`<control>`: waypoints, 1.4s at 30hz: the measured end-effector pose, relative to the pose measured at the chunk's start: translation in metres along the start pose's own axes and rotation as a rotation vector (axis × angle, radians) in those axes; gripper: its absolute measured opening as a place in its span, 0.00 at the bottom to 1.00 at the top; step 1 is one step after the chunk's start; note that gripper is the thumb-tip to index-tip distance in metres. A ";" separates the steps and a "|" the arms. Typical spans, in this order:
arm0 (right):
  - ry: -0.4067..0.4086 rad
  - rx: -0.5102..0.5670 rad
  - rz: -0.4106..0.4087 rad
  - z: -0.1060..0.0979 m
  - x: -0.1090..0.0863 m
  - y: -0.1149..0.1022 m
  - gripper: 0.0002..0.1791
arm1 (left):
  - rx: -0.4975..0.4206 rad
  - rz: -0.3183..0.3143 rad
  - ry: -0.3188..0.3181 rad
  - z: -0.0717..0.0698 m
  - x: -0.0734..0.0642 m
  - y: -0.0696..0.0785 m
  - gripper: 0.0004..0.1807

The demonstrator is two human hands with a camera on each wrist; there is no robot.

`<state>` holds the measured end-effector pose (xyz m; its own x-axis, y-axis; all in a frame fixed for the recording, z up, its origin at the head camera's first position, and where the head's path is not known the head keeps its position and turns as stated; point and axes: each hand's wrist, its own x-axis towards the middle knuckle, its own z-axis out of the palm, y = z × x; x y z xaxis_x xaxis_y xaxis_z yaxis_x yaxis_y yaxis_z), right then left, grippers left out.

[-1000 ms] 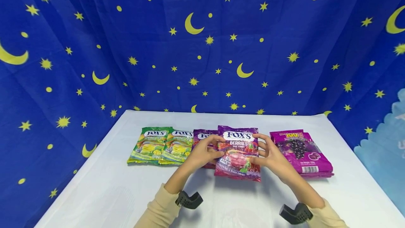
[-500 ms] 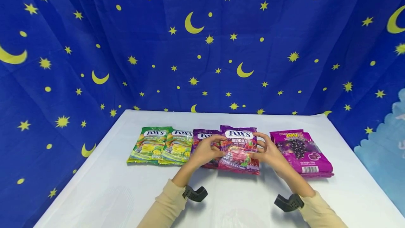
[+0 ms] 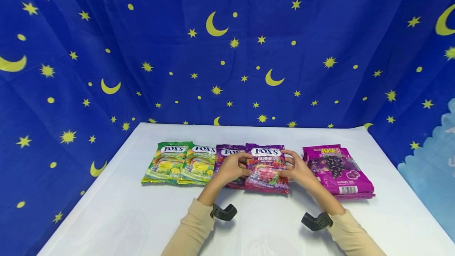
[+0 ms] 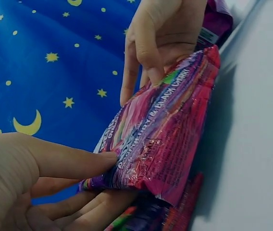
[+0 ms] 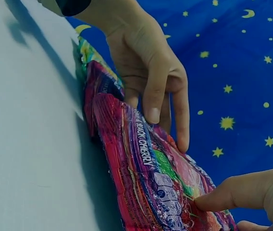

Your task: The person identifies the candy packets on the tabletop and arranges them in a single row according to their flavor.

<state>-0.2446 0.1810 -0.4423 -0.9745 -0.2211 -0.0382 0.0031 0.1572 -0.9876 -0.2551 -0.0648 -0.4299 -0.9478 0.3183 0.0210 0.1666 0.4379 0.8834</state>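
Between both hands is a purple and red bag of berries candy (image 3: 267, 171), its printed front facing up. My left hand (image 3: 232, 168) pinches its left edge, thumb on the front and fingers beneath, as the left wrist view shows. At the opposite edge my right hand (image 3: 298, 169) grips it with the thumb (image 5: 218, 192) on the front. A second purple candy bag (image 3: 229, 153) lies just left of the held one, partly covered by it and by my left hand. In the right wrist view the held bag's lower edge is close over the white table.
Two green spring tea candy bags (image 3: 168, 163) (image 3: 200, 165) lie overlapping at the left. Magenta grape candy bags (image 3: 339, 171) are stacked at the right, near my right hand. A blue star-patterned cloth (image 3: 227, 58) hangs behind the white table (image 3: 142, 216).
The held berries bag has moved down and slightly left, closer to the table, beside the second purple bag. Both hands have kept hold of it. The other bags have stayed put.
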 end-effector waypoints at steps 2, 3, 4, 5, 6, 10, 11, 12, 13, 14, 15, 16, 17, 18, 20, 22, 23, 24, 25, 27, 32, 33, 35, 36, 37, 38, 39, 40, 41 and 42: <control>-0.002 -0.004 0.001 0.001 0.000 0.002 0.47 | 0.031 0.001 0.005 0.000 -0.001 -0.001 0.26; -0.006 -0.003 0.000 0.001 0.000 0.003 0.47 | 0.040 0.005 0.009 0.001 -0.001 -0.002 0.26; -0.007 0.004 0.001 0.002 0.000 0.004 0.47 | 0.042 0.009 0.010 0.001 -0.001 -0.003 0.26; -0.008 0.012 0.001 0.002 0.000 0.005 0.47 | 0.045 0.009 0.013 0.001 -0.001 -0.004 0.26; -0.003 0.014 0.002 0.003 0.001 0.006 0.47 | 0.048 0.011 0.017 0.002 -0.001 -0.004 0.26; 0.021 -0.014 0.016 0.005 0.001 0.011 0.46 | 0.070 0.012 0.026 0.004 -0.001 -0.006 0.26; 0.027 -0.037 0.022 0.006 0.001 0.012 0.45 | 0.076 0.011 0.027 0.004 -0.002 -0.006 0.26; 0.037 -0.061 0.028 0.007 0.001 0.013 0.45 | 0.079 0.009 0.027 0.005 -0.002 -0.007 0.26; 0.044 -0.087 0.032 0.007 0.001 0.014 0.44 | 0.083 0.007 0.027 0.005 -0.002 -0.007 0.26; 0.055 -0.116 0.033 0.008 0.002 0.015 0.44 | 0.089 0.005 0.028 0.005 -0.002 -0.007 0.26; 0.061 -0.142 0.032 0.009 0.002 0.016 0.43 | 0.092 0.005 0.029 0.006 -0.002 -0.008 0.26; 0.071 -0.174 0.029 0.010 0.002 0.017 0.42 | 0.096 0.003 0.029 0.006 -0.003 -0.008 0.26; 0.077 -0.206 0.023 0.011 0.003 0.018 0.42 | 0.101 0.003 0.030 0.006 -0.003 -0.009 0.26; 0.083 -0.225 0.017 0.012 0.003 0.018 0.41 | 0.105 0.003 0.030 0.006 -0.003 -0.009 0.26; 0.085 -0.254 0.002 0.012 0.003 0.020 0.40 | 0.113 0.006 0.029 0.006 -0.003 -0.010 0.26; 0.094 -0.275 0.000 0.012 0.003 0.020 0.39 | 0.113 0.010 0.027 0.006 -0.003 -0.011 0.26; 0.096 -0.275 0.001 0.012 0.003 0.020 0.38 | 0.109 0.012 0.027 0.006 -0.003 -0.011 0.26; 0.093 -0.278 0.002 0.012 0.003 0.021 0.38 | 0.100 0.012 0.027 0.006 -0.003 -0.012 0.26; 0.088 -0.279 0.004 0.011 0.003 0.021 0.37 | 0.092 0.011 0.027 0.006 -0.003 -0.013 0.26; 0.081 -0.268 0.011 0.010 0.002 0.021 0.37 | 0.077 0.009 0.028 0.006 -0.003 -0.015 0.26; 0.038 -0.198 0.018 0.006 0.001 0.022 0.38 | 0.063 0.005 0.017 0.006 -0.001 -0.018 0.26; 0.035 -0.191 0.021 0.006 0.001 0.022 0.38 | 0.063 0.004 0.015 0.006 -0.001 -0.018 0.26; 0.035 -0.194 0.026 0.005 0.001 0.022 0.39 | 0.067 -0.001 0.013 0.006 0.000 -0.017 0.26; 0.035 -0.197 0.029 0.005 0.001 0.021 0.39 | 0.072 -0.004 0.014 0.006 0.001 -0.016 0.26; 0.040 -0.205 0.033 0.005 0.001 0.021 0.39 | 0.081 -0.007 0.014 0.006 0.001 -0.016 0.26; 0.043 -0.213 0.038 0.006 0.001 0.020 0.39 | 0.093 -0.010 0.015 0.006 0.001 -0.015 0.26; 0.049 -0.220 0.042 0.006 0.001 0.019 0.39 | 0.106 -0.010 0.019 0.006 0.001 -0.014 0.26; 0.056 -0.234 0.045 0.006 0.001 0.018 0.38 | 0.122 -0.011 0.025 0.006 0.001 -0.013 0.26; 0.059 -0.245 0.045 0.007 0.001 0.017 0.38 | 0.140 -0.009 0.032 0.007 0.001 -0.012 0.26; 0.060 -0.260 0.044 0.007 0.001 0.015 0.37 | 0.153 -0.008 0.040 0.007 0.001 -0.011 0.27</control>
<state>-0.2444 0.1762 -0.4586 -0.9862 -0.1525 -0.0638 -0.0043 0.4095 -0.9123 -0.2559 -0.0631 -0.4428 -0.9588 0.2820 0.0350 0.1952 0.5640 0.8024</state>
